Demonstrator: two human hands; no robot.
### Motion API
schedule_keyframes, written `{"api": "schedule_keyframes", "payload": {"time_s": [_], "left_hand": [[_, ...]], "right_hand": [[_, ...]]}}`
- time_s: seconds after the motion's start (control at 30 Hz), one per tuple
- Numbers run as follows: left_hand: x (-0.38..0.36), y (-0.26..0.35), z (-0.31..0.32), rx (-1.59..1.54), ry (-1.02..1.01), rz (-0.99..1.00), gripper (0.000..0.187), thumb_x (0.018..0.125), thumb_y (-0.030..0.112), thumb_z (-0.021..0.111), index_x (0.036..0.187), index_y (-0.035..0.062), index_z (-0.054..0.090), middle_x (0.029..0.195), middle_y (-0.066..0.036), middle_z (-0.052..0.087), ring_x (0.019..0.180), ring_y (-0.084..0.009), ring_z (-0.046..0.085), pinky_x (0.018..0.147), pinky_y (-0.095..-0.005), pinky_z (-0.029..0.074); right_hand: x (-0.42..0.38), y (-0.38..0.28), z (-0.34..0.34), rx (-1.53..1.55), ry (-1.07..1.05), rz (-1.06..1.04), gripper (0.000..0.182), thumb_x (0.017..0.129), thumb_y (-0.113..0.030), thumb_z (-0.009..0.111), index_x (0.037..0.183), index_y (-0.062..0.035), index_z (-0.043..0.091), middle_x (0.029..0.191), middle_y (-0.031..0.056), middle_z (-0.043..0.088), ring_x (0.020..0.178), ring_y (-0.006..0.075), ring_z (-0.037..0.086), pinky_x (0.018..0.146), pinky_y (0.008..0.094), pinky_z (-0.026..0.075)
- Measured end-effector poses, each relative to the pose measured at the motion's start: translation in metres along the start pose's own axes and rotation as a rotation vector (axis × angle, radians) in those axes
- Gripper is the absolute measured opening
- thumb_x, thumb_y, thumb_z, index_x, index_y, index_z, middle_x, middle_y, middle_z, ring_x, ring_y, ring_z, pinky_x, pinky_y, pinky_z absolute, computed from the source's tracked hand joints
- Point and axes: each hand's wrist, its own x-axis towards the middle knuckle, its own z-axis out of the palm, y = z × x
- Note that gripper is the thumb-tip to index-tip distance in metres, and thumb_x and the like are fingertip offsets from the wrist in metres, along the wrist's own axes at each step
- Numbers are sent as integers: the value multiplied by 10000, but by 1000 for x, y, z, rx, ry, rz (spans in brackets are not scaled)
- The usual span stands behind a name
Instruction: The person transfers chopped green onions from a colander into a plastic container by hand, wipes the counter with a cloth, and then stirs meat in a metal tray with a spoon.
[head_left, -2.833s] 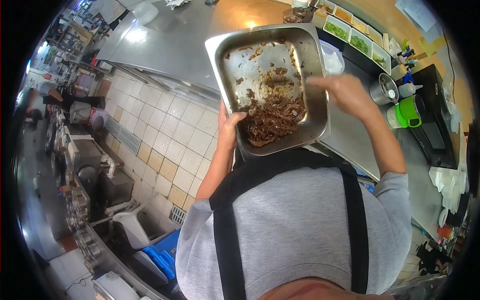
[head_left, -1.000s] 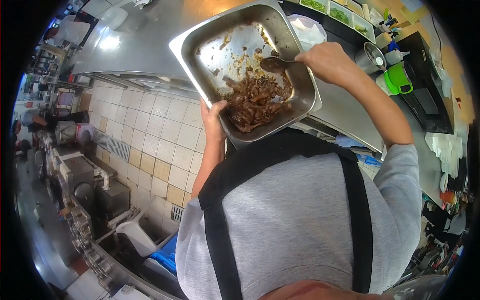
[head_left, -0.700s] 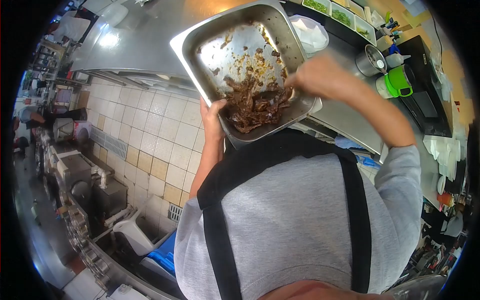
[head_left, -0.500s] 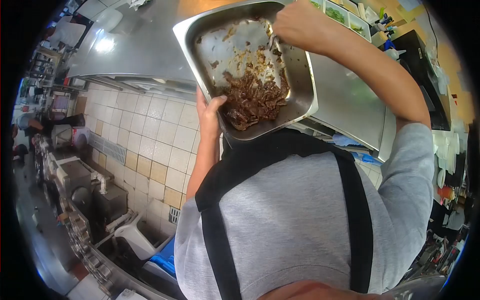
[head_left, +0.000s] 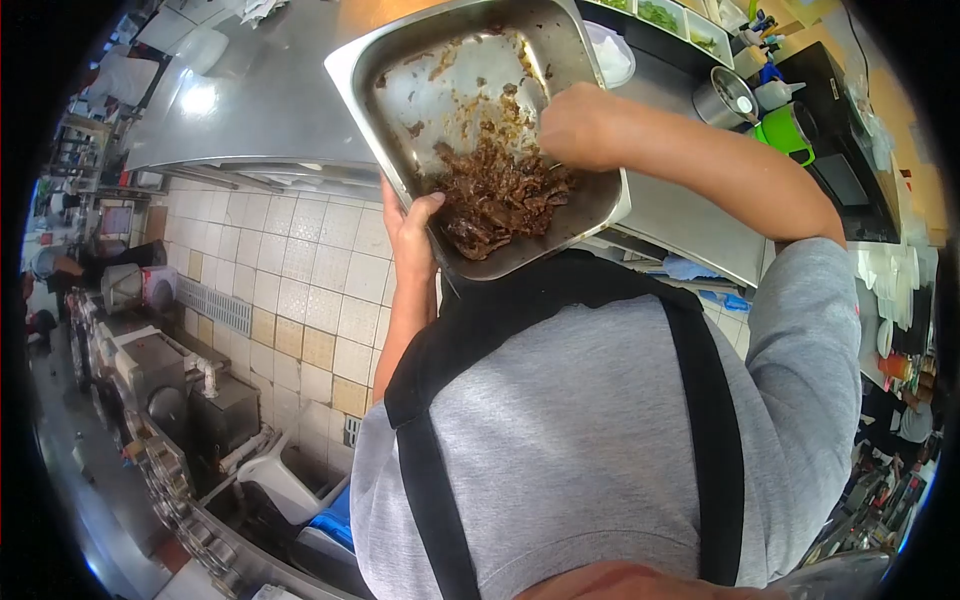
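My left hand grips the near left rim of a deep steel pan, thumb over the edge and the other fingers underneath. The pan tilts towards my body. Dark, sauced shredded meat is heaped in its near part, with brown scraps and sauce smeared over the base. My right hand is closed in a fist over the pan's right side, beside the meat. It holds a slim metal utensil, mostly hidden now by the fist.
A steel counter runs behind the pan. Beyond it to the right are containers of greens, a white tub, a steel pot and a green-handled container. Stove knobs line the lower left, over a tiled floor.
My right hand has moved down from the pan's far right corner to beside the meat. The pan has shifted slightly left, and the pot and green-handled container have come into sight.
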Motion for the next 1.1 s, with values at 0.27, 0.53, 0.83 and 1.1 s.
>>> {"api": "schedule_keyframes", "payload": {"time_s": [0.27,0.53,0.83,1.1], "left_hand": [[2,-27,-14,-80,131,-96,507,729,67,551,1222,32,437,951,-84,506,850,-192,526,764,-306,448],[9,-55,-40,-249,129,-186,486,745,94,549,1218,39,447,1022,-93,512,917,-215,526,803,-336,449],[17,-65,-50,-327,219,-350,433,757,97,552,1177,39,461,973,-98,530,883,-232,541,778,-349,471],[18,-65,-52,-314,206,-386,392,757,102,564,1134,46,474,918,-82,525,831,-205,536,736,-339,475]], "right_hand": [[-1,17,61,800,-18,-115,202,757,-49,556,902,-37,696,818,183,668,764,348,634,682,416,499],[-15,24,-4,335,23,223,214,760,-92,579,915,-137,720,851,125,691,833,317,664,715,424,520],[12,16,18,330,-15,139,217,717,-119,605,885,-153,736,833,136,690,810,328,663,669,427,522],[14,22,22,289,-176,128,210,733,-151,626,910,-117,734,860,119,699,822,315,664,697,422,521]]}}
